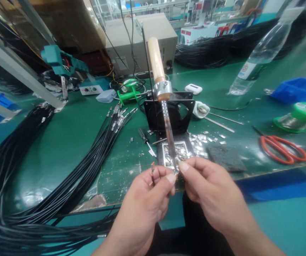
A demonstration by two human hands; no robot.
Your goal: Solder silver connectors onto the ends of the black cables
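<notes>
My left hand (150, 199) is closed in a pinch on a thin cable whose tiny coloured wire ends (176, 174) show at the fingertips. A short dark piece with a copper-coloured end (153, 169) sticks up between its fingers. Opposite, my right hand (211, 188) pinches a small shiny metal piece (178, 170), mostly hidden by the fingers. Between both hands points the tip of a soldering iron (169, 138), fixed tip-down with its wooden handle up. Below the iron lies a small white-edged tray (164, 156) of tiny metal connectors.
Bundled black cables (89, 170) run along the left. A black fan frame (168, 115) stands behind the iron. Loose metal bits (202, 138), a dark pad (226, 158), red-handled scissors (283, 149), a solder spool (298, 117) and a tilted-looking water bottle (264, 49) occupy the right.
</notes>
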